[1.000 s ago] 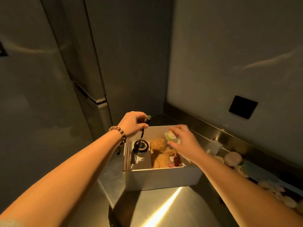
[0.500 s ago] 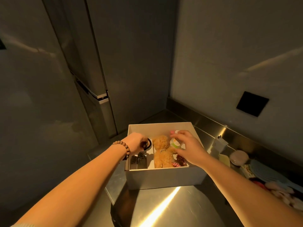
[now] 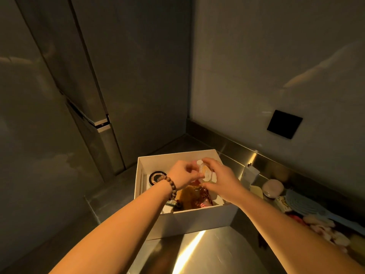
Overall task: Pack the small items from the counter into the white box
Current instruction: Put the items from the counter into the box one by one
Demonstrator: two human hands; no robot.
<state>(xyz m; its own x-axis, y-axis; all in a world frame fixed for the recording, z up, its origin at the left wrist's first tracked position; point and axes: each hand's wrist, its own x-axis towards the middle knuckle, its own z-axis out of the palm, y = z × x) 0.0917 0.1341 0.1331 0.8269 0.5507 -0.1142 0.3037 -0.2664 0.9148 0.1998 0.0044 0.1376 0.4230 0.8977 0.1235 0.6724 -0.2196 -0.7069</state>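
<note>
- While both hands meet over the white box (image 3: 189, 222), the right hand (image 3: 221, 179) pinches a small clear case (image 3: 206, 173).
- Left hand (image 3: 182, 174) touches it, fingers curled.
- Box sits near the counter's (image 3: 207, 252) left edge.

One white box (image 3: 197, 220), two hands (left (image 3: 182, 175), right (image 3: 221, 179)), one bead bracelet (image 3: 170, 187).

Motion-blurred at the left hand (image 3: 182, 175), fingers indistinct against the small pale case (image 3: 206, 172). Mostly hidden under both wrists, a brown plush toy (image 3: 190, 198) inside the white box (image 3: 189, 224); items at 3 o'clock too dim to identify.
</note>
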